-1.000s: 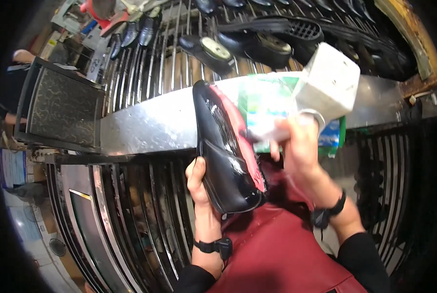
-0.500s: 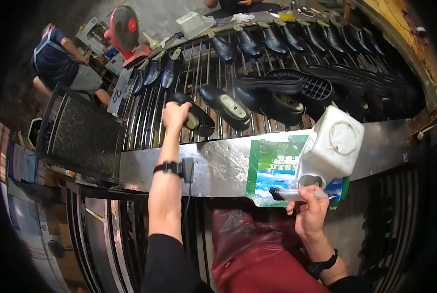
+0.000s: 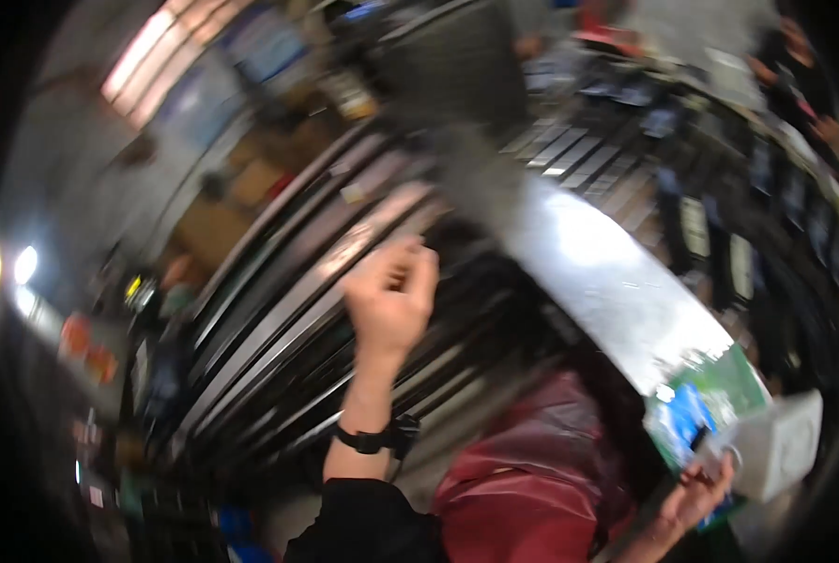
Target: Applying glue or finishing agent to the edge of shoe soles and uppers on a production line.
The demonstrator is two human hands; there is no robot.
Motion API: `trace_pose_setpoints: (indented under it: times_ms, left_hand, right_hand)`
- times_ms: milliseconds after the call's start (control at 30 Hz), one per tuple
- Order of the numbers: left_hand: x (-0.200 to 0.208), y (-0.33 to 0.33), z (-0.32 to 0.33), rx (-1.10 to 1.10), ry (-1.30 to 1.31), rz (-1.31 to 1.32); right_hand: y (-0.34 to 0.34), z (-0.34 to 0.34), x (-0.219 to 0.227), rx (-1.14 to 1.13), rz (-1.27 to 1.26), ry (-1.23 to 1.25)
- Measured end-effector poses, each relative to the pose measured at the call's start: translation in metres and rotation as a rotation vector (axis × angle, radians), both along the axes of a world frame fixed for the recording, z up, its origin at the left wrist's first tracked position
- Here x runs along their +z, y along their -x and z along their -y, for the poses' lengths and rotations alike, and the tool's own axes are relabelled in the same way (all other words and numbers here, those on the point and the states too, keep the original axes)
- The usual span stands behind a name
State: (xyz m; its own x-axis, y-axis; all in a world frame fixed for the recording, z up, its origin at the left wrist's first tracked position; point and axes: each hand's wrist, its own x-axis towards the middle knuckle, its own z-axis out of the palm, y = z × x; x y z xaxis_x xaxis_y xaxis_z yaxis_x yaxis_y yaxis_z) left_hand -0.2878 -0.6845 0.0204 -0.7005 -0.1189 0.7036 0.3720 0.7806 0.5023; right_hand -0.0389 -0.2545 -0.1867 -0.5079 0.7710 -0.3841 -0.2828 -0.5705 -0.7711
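Note:
Ahead of me and left of the worktable, my left hand (image 3: 389, 293) is raised over a dark slatted rack (image 3: 279, 347). Its fingers are curled in, and I see nothing in them, though motion blurs the picture. Low on the right, my right hand (image 3: 694, 495) grips a brush (image 3: 717, 457) with a pale handle and a dark tip. Beside that hand a white plastic jug (image 3: 787, 443) stands on a green and blue printed sheet (image 3: 734, 375). Several black shoes (image 3: 694, 230) rest, smeared by motion, on the barred table.
A bright metal ledge (image 3: 598, 253) runs along the table's near side. Beyond it lie metal bars (image 3: 579, 155). A dark panel (image 3: 457, 70) stands at the far end. Another person (image 3: 800, 80) is at the far right. A dark red apron (image 3: 532, 469) covers my lap.
The view has swung left, so the table now lies on the right. My left hand has let go of the black shoe and moved away from the table. My right hand still has the brush.

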Motion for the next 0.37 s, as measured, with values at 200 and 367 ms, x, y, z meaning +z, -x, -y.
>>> trace_pose_setpoints:
  times_ms: [200,367]
  left_hand:
    - [0.186,-0.199,0.327,1.279,1.121,0.084]
    - [0.175,-0.261,0.479,0.313,-0.014,1.025]
  right_hand:
    - [-0.001,-0.031,-0.027,0.091,-0.056,-0.239]
    - [0.011,0.017,0.021,0.035,-0.097,-0.255]
